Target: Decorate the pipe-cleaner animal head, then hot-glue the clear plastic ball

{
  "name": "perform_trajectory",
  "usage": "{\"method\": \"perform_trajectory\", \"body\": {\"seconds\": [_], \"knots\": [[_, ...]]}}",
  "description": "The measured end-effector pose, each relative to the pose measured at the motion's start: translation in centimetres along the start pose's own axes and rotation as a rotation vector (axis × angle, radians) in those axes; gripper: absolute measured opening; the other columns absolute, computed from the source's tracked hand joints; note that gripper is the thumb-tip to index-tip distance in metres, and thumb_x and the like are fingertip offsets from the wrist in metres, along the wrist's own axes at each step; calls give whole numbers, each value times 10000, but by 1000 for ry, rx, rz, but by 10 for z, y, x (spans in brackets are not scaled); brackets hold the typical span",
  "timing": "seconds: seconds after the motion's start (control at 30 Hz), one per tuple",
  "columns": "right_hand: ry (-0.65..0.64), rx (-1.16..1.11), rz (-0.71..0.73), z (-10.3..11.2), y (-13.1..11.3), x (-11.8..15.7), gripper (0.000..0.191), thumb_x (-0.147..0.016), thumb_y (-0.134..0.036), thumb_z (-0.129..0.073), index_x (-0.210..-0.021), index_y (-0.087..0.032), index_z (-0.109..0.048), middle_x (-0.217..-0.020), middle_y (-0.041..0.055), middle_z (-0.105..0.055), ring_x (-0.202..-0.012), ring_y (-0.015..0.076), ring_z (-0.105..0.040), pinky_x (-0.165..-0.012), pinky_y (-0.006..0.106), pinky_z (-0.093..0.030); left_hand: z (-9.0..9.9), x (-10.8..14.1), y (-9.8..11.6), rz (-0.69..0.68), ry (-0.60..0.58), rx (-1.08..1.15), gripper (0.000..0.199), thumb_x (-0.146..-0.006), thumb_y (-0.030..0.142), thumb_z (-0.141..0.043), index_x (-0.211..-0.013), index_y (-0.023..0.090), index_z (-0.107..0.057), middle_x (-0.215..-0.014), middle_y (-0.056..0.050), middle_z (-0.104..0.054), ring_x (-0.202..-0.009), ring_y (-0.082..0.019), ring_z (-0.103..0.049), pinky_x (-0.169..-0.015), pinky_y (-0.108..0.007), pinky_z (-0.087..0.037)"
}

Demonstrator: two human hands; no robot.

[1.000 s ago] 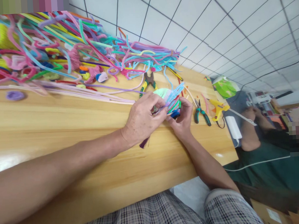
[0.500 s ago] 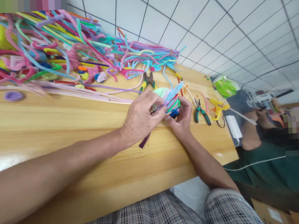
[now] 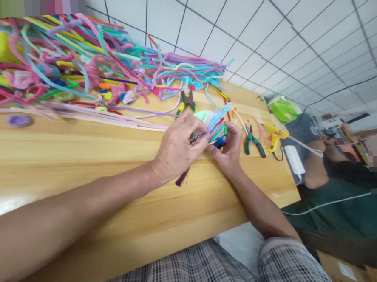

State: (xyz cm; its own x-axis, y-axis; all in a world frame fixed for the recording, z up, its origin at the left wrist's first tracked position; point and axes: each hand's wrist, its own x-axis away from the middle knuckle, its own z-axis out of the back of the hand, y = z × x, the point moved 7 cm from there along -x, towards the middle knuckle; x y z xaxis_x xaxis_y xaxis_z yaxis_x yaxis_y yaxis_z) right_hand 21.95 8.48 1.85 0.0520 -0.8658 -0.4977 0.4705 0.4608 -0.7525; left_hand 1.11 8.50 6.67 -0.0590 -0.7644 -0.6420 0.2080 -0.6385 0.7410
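Between my two hands is a multicoloured fuzzy craft piece (image 3: 217, 128), with pale green, light blue, red and dark blue parts. My left hand (image 3: 179, 148) pinches at its left side, where thin dark threads show between thumb and forefinger. Below that hand hangs a dark purple tassel (image 3: 182, 178), partly covered by the fingers. My right hand (image 3: 230, 151) grips the piece from the right and below, with its fingers curled round the edge. The fingers cover much of the piece's underside.
Colourful pipe cleaners (image 3: 106, 56) are heaped along the back left. Yellow-green pliers (image 3: 186, 102) lie behind my hands. Teal pliers (image 3: 254, 142), a yellow glue gun (image 3: 275, 136) and a white box (image 3: 295, 160) are at right. A person in dark green sits beyond.
My hands and the craft piece show hardly any movement. At the far right, the other person has shifted slightly.
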Motion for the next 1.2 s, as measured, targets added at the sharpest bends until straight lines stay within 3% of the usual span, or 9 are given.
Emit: {"method": "perform_trajectory", "body": {"seconds": [0.3, 0.8, 1.2], "knots": [[-1, 19, 34, 0, -3, 0, 715, -880, -542, -841, -1465, -338, -483, -1467, 105, -545, -1386, 286, -620, -1103, 499, -595, 0, 1, -1, -29, 27, -5, 205, -912, 48, -765, -930, 205, -635, -917, 3, -701, -885, -169, -683, -811, -297, -551], [-8, 58, 85, 0, -3, 0, 714, -899, -546, -819, -1479, -326, -465, -1455, 110, -546, -1378, 283, -629, -1100, 494, -604, -1, 2, -4, 49, 29, 39, 190, -894, 52, -759, -890, 197, -637, -845, 23, -647, -773, -130, -588, -721, -261, -477], [-7, 35, 36, -1, -5, 0, 707, -883, -502, -831, -1469, -339, -471, -1460, 105, -545, -1373, 289, -630, -1102, 510, -601, -2, 4, -6, 81, 24, 59, 144, -916, 72, -740, -899, 195, -667, -847, 19, -655, -759, -129, -582, -721, -265, -479]]}}
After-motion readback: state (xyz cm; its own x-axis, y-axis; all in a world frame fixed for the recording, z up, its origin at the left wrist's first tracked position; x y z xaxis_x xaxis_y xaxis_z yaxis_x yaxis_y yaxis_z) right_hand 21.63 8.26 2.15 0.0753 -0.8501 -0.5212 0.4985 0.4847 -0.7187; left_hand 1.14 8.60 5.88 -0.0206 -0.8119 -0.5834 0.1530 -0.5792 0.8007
